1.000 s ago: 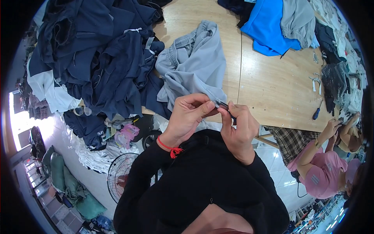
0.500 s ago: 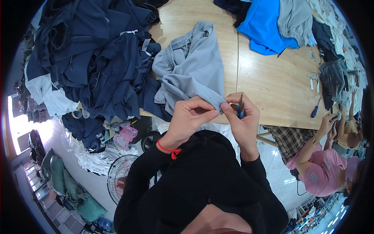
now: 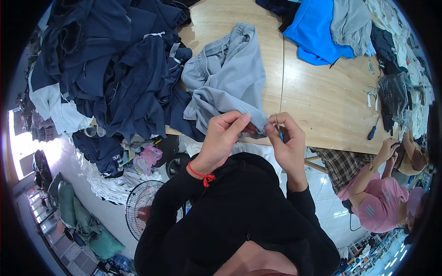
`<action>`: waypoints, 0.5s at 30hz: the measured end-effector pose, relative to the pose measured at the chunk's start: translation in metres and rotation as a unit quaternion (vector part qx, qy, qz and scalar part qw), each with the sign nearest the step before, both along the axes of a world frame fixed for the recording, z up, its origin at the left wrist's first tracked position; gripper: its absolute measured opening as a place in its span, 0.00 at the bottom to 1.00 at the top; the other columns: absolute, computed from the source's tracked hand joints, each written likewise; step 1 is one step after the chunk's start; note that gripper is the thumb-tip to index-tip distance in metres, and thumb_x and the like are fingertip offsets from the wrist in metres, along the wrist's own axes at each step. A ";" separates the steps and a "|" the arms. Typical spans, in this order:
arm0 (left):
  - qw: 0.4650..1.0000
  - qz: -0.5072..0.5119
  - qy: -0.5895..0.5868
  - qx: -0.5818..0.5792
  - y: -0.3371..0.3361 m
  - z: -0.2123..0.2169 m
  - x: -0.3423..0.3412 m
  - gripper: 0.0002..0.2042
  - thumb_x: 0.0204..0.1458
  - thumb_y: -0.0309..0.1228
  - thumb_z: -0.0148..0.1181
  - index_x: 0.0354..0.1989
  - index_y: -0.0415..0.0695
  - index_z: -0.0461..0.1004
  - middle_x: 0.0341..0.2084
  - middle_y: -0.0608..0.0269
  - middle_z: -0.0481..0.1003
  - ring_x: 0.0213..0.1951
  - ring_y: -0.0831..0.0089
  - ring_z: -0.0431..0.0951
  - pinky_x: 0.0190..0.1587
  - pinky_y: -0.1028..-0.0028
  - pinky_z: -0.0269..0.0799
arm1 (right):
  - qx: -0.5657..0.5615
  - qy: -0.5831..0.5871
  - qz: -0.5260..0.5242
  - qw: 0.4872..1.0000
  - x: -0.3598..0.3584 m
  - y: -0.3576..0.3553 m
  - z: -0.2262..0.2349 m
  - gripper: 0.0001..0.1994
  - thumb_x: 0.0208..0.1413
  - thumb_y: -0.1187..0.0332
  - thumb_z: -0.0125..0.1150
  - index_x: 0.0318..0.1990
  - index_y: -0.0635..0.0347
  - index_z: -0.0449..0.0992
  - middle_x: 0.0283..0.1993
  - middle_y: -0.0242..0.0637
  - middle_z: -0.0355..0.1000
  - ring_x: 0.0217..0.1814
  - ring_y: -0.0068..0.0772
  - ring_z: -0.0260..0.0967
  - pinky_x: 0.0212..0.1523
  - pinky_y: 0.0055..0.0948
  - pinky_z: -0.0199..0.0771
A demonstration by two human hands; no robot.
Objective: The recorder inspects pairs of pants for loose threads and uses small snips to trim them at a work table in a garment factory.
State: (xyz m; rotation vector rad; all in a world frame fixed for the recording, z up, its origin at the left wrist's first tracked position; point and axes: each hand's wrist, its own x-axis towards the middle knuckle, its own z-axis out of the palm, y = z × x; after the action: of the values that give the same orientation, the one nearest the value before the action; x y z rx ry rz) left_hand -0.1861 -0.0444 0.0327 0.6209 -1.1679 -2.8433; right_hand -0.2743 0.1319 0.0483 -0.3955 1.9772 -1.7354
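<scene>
Grey elastic-waist pants (image 3: 241, 76) lie bunched on the wooden table in front of me, the gathered waistband pointing away. My left hand (image 3: 221, 140) pinches the near hem between thumb and fingers. Beside the end of that hem, my right hand (image 3: 289, 142) holds small thread snips (image 3: 279, 128) with a blue part, mostly hidden by the fingers. The blades point up and away. Its thumb and fingertip sit close to the edge of the cloth; whether they also grip a thread is too small to make out.
A tall heap of navy garments (image 3: 124, 73) covers the table's left side. Blue cloth (image 3: 313, 34) and grey shorts (image 3: 352, 23) lie at the far right. A screwdriver (image 3: 373, 131) rests near the right edge. A co-worker in pink (image 3: 382, 202) works there. A fan (image 3: 142, 209) stands at lower left.
My left thumb has lifted off the corner of the hem and shifted up along the fabric. My right hand has turned a little, and the snips have tilted, their tips moving left.
</scene>
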 end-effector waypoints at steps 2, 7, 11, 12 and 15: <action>0.992 0.021 -0.009 -0.122 0.001 0.004 0.001 0.12 0.72 0.31 0.60 0.43 0.33 0.83 0.37 0.63 0.83 0.40 0.79 0.80 0.48 0.75 0.76 | -0.004 0.039 -0.039 0.998 0.003 -0.010 0.011 0.06 0.64 0.78 0.67 0.47 0.64 0.80 0.40 0.31 0.73 0.36 0.19 0.66 0.36 0.22 0.65; 0.979 0.020 -0.007 -0.205 -0.002 0.006 0.009 0.11 0.71 0.26 0.58 0.44 0.30 0.84 0.38 0.59 0.84 0.41 0.77 0.81 0.48 0.75 0.75 | 0.103 0.289 0.050 0.951 0.001 0.000 0.029 0.20 0.54 0.71 0.80 0.53 0.65 0.80 0.39 0.44 0.79 0.36 0.38 0.77 0.36 0.29 0.75; 0.985 0.023 0.001 -0.170 -0.001 0.002 0.010 0.11 0.71 0.27 0.59 0.45 0.30 0.84 0.37 0.63 0.84 0.40 0.80 0.78 0.46 0.77 0.72 | 0.066 0.314 0.038 0.946 0.006 -0.001 0.028 0.19 0.50 0.69 0.84 0.45 0.65 0.81 0.36 0.42 0.80 0.34 0.39 0.82 0.34 0.30 0.78; 0.985 0.023 0.001 -0.170 0.000 0.004 0.009 0.11 0.71 0.27 0.59 0.45 0.30 0.84 0.37 0.63 0.84 0.40 0.80 0.78 0.46 0.77 0.72 | 0.066 0.314 0.037 0.946 0.003 -0.001 0.029 0.19 0.50 0.69 0.84 0.45 0.65 0.81 0.36 0.42 0.80 0.34 0.39 0.82 0.34 0.30 0.78; 0.991 0.026 0.004 -0.135 0.000 0.012 0.008 0.12 0.70 0.31 0.63 0.41 0.33 0.86 0.33 0.66 0.83 0.37 0.84 0.77 0.44 0.79 0.70 | 0.077 0.351 0.031 0.933 -0.005 -0.003 0.029 0.19 0.48 0.68 0.85 0.43 0.65 0.81 0.36 0.42 0.80 0.34 0.39 0.82 0.33 0.30 0.79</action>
State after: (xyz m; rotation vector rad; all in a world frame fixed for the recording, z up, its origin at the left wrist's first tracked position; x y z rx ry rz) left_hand -0.1783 -0.0448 0.0449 0.6130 -1.4752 -2.5777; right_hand -0.2789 0.1287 0.0777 -1.1339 2.5176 -1.4990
